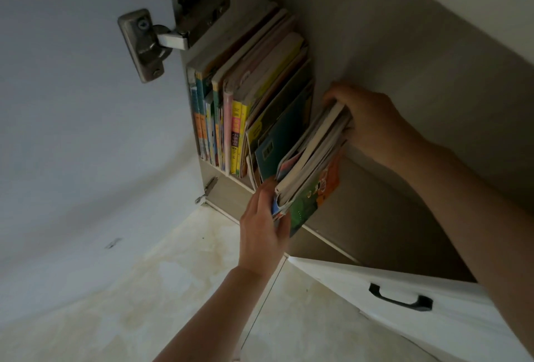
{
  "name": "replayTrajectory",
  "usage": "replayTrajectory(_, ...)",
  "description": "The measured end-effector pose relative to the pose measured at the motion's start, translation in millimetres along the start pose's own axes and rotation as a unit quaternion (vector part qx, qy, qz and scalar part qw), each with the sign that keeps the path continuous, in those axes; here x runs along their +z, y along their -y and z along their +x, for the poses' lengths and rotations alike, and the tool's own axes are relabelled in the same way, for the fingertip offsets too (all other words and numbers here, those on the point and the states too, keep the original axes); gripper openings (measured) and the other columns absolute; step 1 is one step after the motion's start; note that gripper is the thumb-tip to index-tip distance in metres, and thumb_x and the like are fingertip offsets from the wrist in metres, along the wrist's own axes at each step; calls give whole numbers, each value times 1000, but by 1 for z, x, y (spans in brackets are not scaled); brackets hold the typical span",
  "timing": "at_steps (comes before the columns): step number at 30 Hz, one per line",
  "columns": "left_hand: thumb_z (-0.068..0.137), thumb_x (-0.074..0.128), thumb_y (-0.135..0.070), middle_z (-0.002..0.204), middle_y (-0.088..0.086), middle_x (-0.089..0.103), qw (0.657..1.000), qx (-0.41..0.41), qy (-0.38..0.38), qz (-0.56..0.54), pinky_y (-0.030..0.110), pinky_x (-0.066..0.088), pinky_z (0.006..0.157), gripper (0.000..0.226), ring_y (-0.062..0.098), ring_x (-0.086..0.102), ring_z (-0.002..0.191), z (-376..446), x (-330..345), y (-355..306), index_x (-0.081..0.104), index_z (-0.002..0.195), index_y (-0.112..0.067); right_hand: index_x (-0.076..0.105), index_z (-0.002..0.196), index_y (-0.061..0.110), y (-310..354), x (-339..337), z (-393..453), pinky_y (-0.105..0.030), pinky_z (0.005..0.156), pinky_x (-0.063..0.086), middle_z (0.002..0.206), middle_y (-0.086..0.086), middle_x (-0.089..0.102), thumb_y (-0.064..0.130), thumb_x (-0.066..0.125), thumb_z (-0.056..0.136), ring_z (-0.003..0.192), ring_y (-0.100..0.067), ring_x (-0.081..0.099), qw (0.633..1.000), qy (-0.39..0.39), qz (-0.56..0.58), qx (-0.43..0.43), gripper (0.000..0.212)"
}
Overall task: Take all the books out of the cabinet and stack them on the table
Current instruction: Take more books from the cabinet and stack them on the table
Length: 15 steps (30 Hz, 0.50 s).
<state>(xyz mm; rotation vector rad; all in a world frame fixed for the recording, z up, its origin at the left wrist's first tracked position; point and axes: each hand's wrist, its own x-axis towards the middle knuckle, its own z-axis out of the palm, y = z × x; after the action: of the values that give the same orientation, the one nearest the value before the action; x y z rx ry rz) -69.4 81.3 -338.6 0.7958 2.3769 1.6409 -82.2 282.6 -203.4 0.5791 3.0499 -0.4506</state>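
Both hands grasp a tilted bundle of thin books [310,171]: left hand [264,228] at near end, right hand [367,122] at far end. Green-orange cover outermost; bundle leans against upright row of books [231,107].

- Cabinet [404,72]: fills the upper right of the frame; its door [72,101] stands open at left, joined by a hinge [161,35] at upper centre-left.
- Row of books [248,96]: upright on the shelf, against the cabinet's left wall.
- Bundle [312,165]: right of the row, tilted, its lower end past the shelf edge.
- Left hand [265,228]: at the bundle's lower end.
- Right hand [372,124]: at its upper end, inside the cabinet.
- Second door [404,304]: lower right, below the shelf.
- Floor [144,304]: lower left.
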Motion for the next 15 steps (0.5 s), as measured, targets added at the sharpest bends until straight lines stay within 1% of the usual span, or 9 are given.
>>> replayTrajectory(1,75,78,-6,113,13,70,1000,-3,4,-5,25,47,82,66,11,51,101,0,-3,-1,37,123,-25,55,116,16,2,0,-3,-21,84,39,124,-6,54,-10,61,80,111,-22,56,1000,-12,2,1,46)
replayTrajectory(2,77,76,-10,113,13,69,1000,-5,7,-10,23,47,83,62,10,51,102,1,-6,-1,37,123,-26,54,119,16,2,-1,-6,-21,83,39,122,-6,54,-9,63,79,109,-21,56,1000,-19,5,4,48)
replayTrajectory(5,81,68,-16,113,5,67,1000,5,18,-16,3,42,85,53,4,52,105,0,-24,8,40,125,-27,47,132,23,5,-4,-24,-24,86,39,129,-5,49,-2,70,78,113,-17,49,999,0,26,18,64)
replayTrajectory(6,81,70,-12,113,2,65,999,10,25,-18,-2,40,85,55,1,52,106,-2,-32,14,43,127,-27,47,131,24,8,-2,-31,-26,84,40,129,-4,48,1,71,77,113,-20,48,1000,1,21,18,63)
replayTrajectory(8,79,74,-2,111,-3,62,999,15,45,-12,-6,37,83,60,-2,51,107,-5,-47,28,46,127,-21,48,127,26,15,4,-47,-27,80,38,129,-1,47,4,74,77,111,-23,44,1000,-10,11,16,61)
replayTrajectory(10,77,76,0,109,-7,58,999,5,47,0,-5,39,82,55,-3,51,107,-7,-57,41,50,125,-11,45,131,28,19,13,-61,-24,77,37,132,1,48,5,75,75,111,-17,38,999,-27,35,22,67)
replayTrajectory(12,78,75,0,110,-8,57,998,-4,55,4,-4,41,82,53,-5,48,109,-6,-59,46,51,125,-8,38,140,30,21,21,-71,-23,81,41,134,1,48,6,78,73,114,-12,34,993,-53,92,57,82)
replayTrajectory(13,79,75,0,110,-9,57,998,-2,62,6,-5,39,80,54,-6,49,109,-5,-58,45,50,126,-10,33,144,29,21,25,-75,-26,86,43,136,-1,46,7,80,70,118,-13,33,989,-75,102,72,90)
replayTrajectory(15,80,74,1,111,-11,55,997,-3,73,8,-8,37,76,58,0,55,103,-6,-57,41,46,126,-20,23,149,28,11,35,-81,-38,97,42,140,-4,40,9,87,61,125,-23,33,979,-135,99,115,110)
